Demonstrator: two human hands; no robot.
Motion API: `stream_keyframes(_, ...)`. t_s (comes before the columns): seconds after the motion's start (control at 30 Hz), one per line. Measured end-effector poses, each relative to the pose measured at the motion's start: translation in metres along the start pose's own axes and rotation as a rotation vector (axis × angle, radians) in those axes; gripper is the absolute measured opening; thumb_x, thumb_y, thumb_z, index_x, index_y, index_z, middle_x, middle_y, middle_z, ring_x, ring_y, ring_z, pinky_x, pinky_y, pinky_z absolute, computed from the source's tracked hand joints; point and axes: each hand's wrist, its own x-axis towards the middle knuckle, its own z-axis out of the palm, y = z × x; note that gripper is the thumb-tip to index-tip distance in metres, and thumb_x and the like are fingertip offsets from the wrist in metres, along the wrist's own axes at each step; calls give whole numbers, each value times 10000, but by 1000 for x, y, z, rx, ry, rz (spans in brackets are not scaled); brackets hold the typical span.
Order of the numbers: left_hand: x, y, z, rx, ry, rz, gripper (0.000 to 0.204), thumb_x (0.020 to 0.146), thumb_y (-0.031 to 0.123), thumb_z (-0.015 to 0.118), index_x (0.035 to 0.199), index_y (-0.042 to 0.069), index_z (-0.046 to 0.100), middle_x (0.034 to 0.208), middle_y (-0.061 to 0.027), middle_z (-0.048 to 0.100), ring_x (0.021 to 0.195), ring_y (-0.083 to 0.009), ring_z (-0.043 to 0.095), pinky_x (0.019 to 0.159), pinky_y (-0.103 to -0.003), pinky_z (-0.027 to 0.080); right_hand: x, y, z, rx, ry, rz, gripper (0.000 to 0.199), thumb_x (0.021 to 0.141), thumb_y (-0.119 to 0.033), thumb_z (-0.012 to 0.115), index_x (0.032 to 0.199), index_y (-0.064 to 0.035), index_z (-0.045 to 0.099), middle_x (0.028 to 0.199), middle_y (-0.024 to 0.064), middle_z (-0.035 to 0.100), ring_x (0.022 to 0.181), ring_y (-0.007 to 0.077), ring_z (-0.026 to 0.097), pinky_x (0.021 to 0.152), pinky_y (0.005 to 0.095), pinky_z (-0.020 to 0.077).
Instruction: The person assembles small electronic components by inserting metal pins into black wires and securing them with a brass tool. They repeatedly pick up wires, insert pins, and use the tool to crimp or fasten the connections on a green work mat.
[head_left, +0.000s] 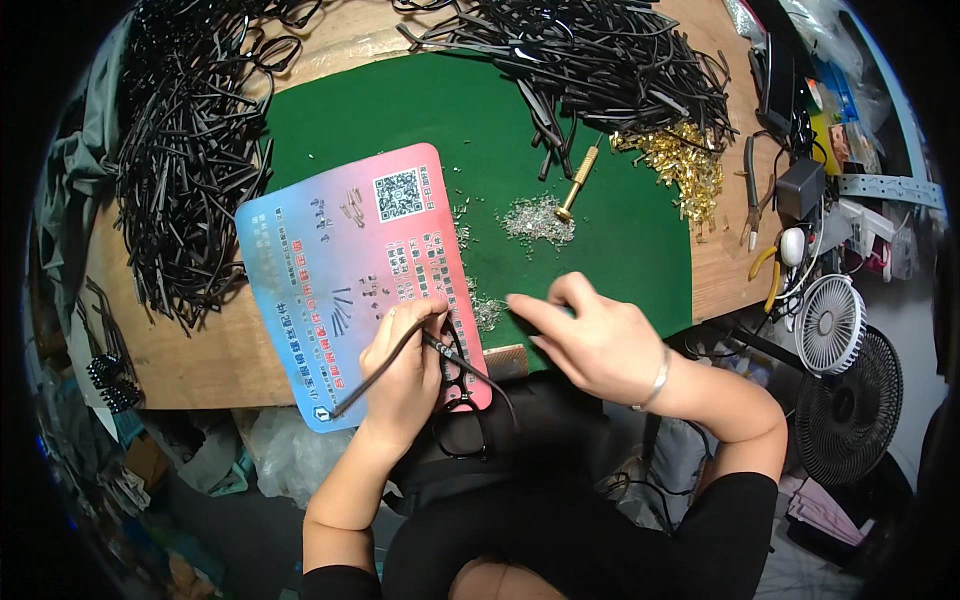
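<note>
My left hand [400, 365] is closed around a black eyeglass frame [468, 367] over the lower edge of a blue-and-pink printed mat [330, 260]. Its thin temples stick out on both sides of the hand, and a lens rim hangs toward my lap. To the right, my right hand [605, 345] has its index finger stretched to a small heap of tiny silvery screws [488, 312], with the thumb apart from it. No object shows between those fingers. Small metal parts [340, 312] lie sorted in groups on the printed mat.
On the green cloth [640, 260] are another heap of tiny screws [538, 225] and a brass screwdriver [580, 185]. Black temples pile up at left [190, 170] and far right [620, 75]. Gold-coloured parts [685, 170], pliers [752, 190] and a white fan [830, 325] stand at right.
</note>
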Motion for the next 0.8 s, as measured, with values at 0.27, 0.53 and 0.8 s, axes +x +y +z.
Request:
stream_keyframes(0.27, -6, -3, 1, -47, -20, -29, 382, 732, -221, 421, 1023, -19, 563, 874, -77, 534, 650, -122, 558, 611, -247, 497, 7, 6, 23, -194, 90, -94, 457, 678, -148, 652, 1127, -124, 569, 845, 78, 480, 555, 186, 542, 472, 299, 480)
stream_keyframes(0.53, -5, 0, -1, -84, -26, -58, 347, 757, -208, 430, 1016, -17, 560, 887, -84, 539, 644, -121, 566, 606, -245, 499, 8, 8, 24, -244, 76, -155, 473, 679, -182, 650, 1143, -139, 570, 828, 61, 481, 509, 175, 513, 443, 288, 464)
stream_keyframes(0.8, -1, 2, -3, -90, -62, -70, 204, 827, -128, 486, 976, -17, 571, 833, -93, 562, 615, -140, 590, 578, -257, 492, 11, 5, 14, -119, -28, -118, 438, 743, -161, 625, 1176, -149, 567, 817, 88, 478, 541, 199, 554, 468, 303, 497)
